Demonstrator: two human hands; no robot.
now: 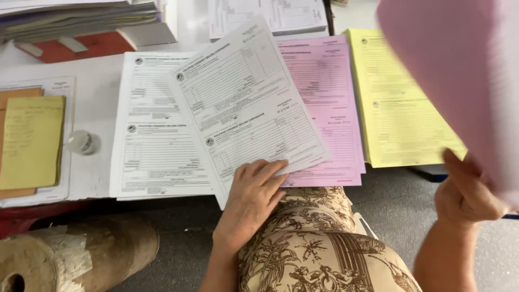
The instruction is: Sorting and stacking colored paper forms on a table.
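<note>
My left hand [251, 200] rests with fingers together on the lower edge of a white printed form [246, 103], which lies tilted across a stack of white forms [154, 130] and a pink stack [330, 103]. Raised at the right, my right hand [467, 192] grips a blurred pink sheet [459, 75] that covers the top right corner. Beneath that sheet, a yellow stack of forms [403, 108] sits to the right of the pink stack.
A small clear round container [82, 142] and a yellow pad [32, 140] lie at the left. Paper piles [75, 16] sit at the back left. A paper-wrapped roll [75, 254] lies on the floor. My patterned lap [319, 243] fills the bottom centre.
</note>
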